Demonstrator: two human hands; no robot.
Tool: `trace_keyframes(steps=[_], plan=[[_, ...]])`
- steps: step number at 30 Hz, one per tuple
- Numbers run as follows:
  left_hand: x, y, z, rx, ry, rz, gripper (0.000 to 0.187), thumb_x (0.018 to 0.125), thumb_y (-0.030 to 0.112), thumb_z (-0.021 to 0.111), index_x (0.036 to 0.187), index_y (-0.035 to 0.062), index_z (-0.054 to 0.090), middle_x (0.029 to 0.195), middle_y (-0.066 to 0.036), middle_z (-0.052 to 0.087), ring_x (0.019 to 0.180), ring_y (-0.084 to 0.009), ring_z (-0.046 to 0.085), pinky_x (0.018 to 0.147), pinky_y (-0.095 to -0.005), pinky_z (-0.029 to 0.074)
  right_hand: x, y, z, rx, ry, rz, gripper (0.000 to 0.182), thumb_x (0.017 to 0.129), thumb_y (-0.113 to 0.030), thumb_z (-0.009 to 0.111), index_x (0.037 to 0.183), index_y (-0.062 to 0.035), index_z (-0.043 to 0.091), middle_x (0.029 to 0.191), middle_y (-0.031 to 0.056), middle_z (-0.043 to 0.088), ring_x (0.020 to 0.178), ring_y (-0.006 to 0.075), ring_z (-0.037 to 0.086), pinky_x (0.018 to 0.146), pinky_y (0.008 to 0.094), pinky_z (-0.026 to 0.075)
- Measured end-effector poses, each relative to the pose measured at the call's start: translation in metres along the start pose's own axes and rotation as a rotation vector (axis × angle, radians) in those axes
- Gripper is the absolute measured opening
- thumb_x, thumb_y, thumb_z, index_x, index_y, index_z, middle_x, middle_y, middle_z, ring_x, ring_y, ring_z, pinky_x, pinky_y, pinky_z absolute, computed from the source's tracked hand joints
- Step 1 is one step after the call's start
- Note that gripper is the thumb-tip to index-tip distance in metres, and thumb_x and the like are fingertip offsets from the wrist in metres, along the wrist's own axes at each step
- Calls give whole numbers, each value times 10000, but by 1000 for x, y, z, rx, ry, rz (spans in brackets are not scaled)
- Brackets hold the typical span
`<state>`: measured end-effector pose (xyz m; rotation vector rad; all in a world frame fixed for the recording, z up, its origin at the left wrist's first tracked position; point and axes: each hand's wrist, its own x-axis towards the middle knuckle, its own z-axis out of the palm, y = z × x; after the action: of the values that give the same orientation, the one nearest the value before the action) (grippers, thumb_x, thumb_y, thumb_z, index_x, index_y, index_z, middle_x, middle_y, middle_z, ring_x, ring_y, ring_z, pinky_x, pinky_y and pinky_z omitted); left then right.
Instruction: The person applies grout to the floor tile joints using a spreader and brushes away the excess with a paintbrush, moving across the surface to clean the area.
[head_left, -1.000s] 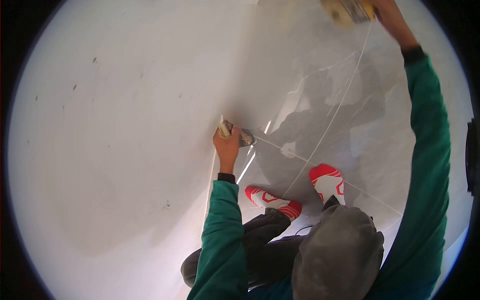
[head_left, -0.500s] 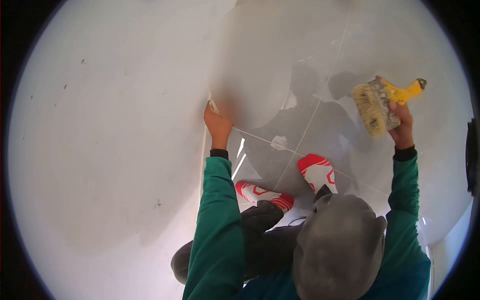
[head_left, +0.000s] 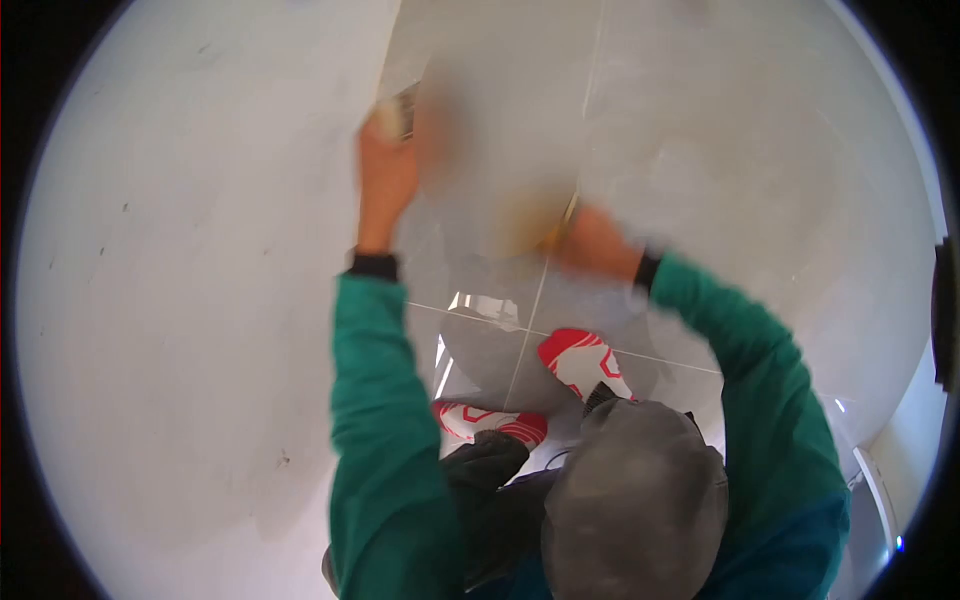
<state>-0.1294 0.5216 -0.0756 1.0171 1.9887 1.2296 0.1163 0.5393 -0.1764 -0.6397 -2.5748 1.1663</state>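
My left hand is closed round a small pale object beside the edge where the white wall meets the tiles; what the object is, I cannot make out. The area just right of its fingers is blurred. My right hand, smeared by motion, grips the brush over the tiles. The brush's bristles and yellow handle show only as a blur, pointing left toward my left hand.
Grey floor tiles with pale joints stretch ahead and to the right. Two feet in red and white socks stand below my hands. A grey cap fills the lower middle. A white edge shows at the lower right.
My left hand has moved up and slightly left with its object. The right hand has swung left with the brush, from the far right to the middle.
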Motion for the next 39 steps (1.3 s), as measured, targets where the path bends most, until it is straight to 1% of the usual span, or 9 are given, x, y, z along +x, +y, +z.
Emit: trace_keyframes(steps=[6,9,11,16,24,30,33,35,39], plan=[[-69,6,-94,254,59,-110,209,772,184,627,801,-7,547,710,-29,560,639,-91,489,592,-247,419,164,66,-215,-908,45,268,242,795,-151,482,1003,-51,554,776,158,586,664,241,579,508,399,435],[-92,3,-106,259,-7,-342,216,792,190,610,864,-7,559,765,-20,557,691,-90,492,642,-229,418,130,58,-150,-631,216,54,479,782,-462,524,605,-21,580,525,147,555,468,319,538,441,402,412],[-92,0,-103,142,44,-318,200,788,182,608,838,-2,546,742,-16,549,681,-90,486,630,-231,415,75,-54,-97,-185,-319,275,466,776,-440,556,1052,-65,554,954,221,582,832,288,590,638,408,445],[-93,5,-92,198,9,-334,187,775,162,596,766,-2,506,663,-21,513,609,-91,442,571,-235,394,-18,-18,-29,-266,-325,74,325,737,-299,584,952,-54,596,809,175,605,798,331,576,701,449,435],[-99,38,-93,175,24,-237,159,777,136,582,767,-1,501,658,-23,513,603,-98,446,578,-241,398,135,19,-220,-629,416,30,362,771,-384,589,717,-26,607,576,144,568,503,318,550,447,368,434],[-89,23,-106,115,31,-258,147,781,131,574,788,-4,516,655,-13,507,596,-94,440,567,-237,391,-70,-51,-91,-57,-557,98,404,773,-225,626,1148,-128,511,1138,101,538,1111,195,470,931,351,364],[-94,31,-107,147,-38,-295,147,785,132,577,792,-5,525,641,-11,488,585,-91,416,548,-238,381,24,60,-169,-803,-90,-465,434,824,-255,520,1242,-155,455,1144,51,550,992,172,555,825,319,450],[-95,58,-82,238,-52,-230,160,788,143,589,792,-6,530,626,-11,468,576,-90,395,529,-239,371,81,90,-252,-700,172,421,321,843,-326,516,1047,-80,556,882,96,629,772,234,600,634,363,480],[-100,77,-71,365,-17,-35,181,793,158,600,802,-8,529,620,-8,462,572,-87,382,520,-239,367,115,75,-297,-984,314,-312,240,786,-147,488,1006,-98,571,783,155,588,627,288,575,514,395,441]])
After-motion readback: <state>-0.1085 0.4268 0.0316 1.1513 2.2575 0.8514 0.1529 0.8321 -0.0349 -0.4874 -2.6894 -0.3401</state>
